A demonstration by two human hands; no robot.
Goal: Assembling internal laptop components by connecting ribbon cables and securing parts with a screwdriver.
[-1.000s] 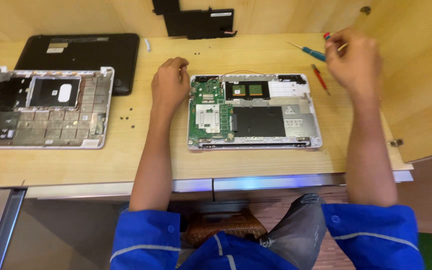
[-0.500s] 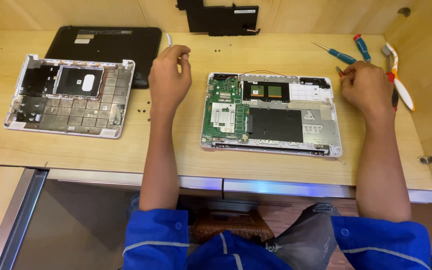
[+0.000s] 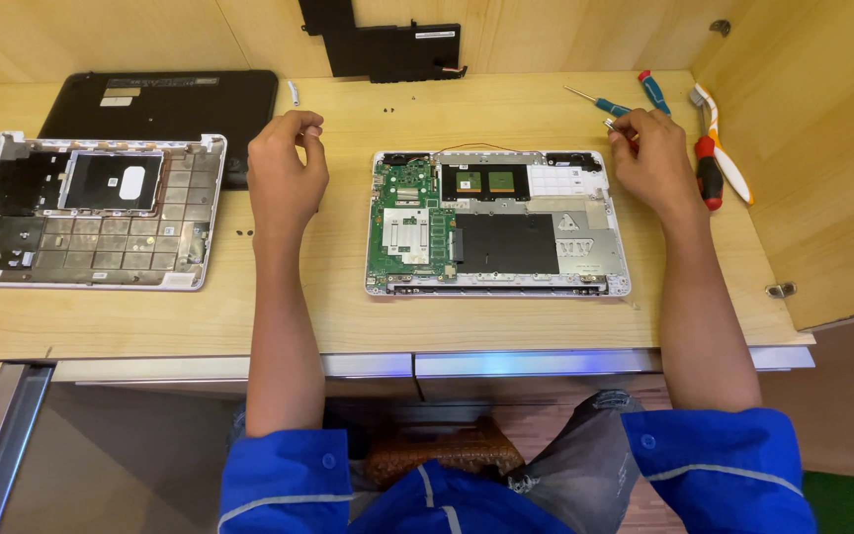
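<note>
Laptop base [image 3: 498, 222] lies opened on the counter [image 3: 348, 316], long axis left-right, between my hands. My right hand [image 3: 656, 158], at its far-right corner, pinches a small metal piece; my left hand [image 3: 287, 173] rests curled, seemingly empty.

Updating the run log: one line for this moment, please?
left hand: closed, beside opened laptop | right hand: pinching small metal part | screwdrivers: on desk
</note>
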